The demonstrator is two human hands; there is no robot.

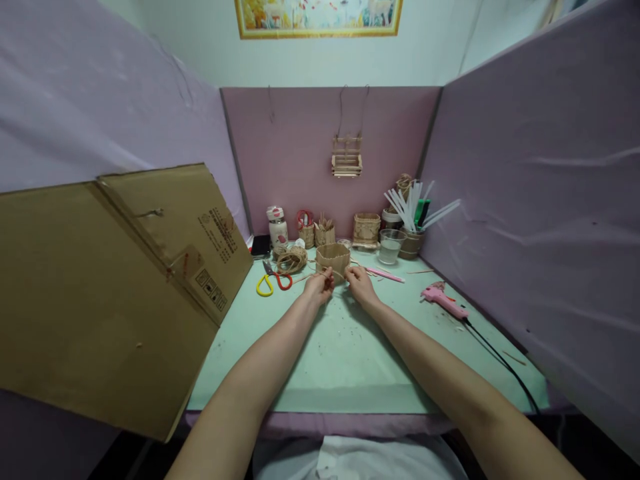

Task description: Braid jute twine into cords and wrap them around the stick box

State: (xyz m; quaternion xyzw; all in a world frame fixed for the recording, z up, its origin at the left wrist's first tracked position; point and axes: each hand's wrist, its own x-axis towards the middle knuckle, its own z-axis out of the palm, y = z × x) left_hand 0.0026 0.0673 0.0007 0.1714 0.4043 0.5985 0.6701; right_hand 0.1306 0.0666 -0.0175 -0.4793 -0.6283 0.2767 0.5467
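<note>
A small brown basket (333,257) made of flat sticks stands on the pale green table (345,353). Just in front of it, my left hand (319,287) and my right hand (359,281) each pinch a thin strand of jute twine (338,273) that runs between them across the basket's front. A loose coil of the same twine (292,260) lies to the left of the basket, and a strand leads from it toward my left hand.
Yellow and red scissors (270,279) lie left of my hands. A pink glue gun (443,300) with a black cord lies to the right. A large cardboard sheet (110,287) leans over the left edge. Jars, a glass of water (390,247) and white sticks line the back.
</note>
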